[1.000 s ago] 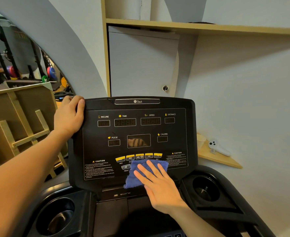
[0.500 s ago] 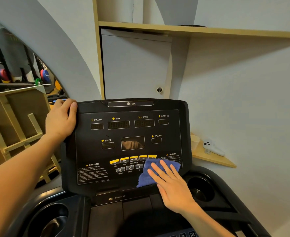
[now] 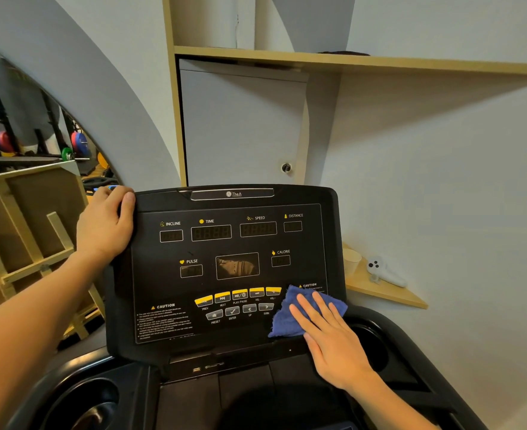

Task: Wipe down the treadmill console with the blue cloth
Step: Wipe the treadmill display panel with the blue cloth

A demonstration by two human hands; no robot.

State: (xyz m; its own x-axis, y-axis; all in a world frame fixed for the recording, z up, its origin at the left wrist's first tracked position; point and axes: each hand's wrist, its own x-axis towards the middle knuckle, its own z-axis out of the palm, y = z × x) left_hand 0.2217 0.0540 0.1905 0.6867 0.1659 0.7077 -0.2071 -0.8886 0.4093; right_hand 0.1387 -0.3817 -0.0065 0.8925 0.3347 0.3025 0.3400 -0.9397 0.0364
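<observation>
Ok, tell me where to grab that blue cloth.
Pinch the blue cloth at its loose left edge, coming from the left: the right hand presses flat over its right half against the console.

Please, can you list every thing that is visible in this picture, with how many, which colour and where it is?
treadmill console: one, black, centre
blue cloth: one, blue, console's lower right corner
cup holders: two, black, below the console, one each side
paper cup: one, cream, small corner shelf at right
controller: one, white, beside the cup
cabinet door: one, grey, behind the console
weight plates: several, coloured, far left
left hand: grips the console's upper left edge
right hand: flat, presses the cloth
</observation>
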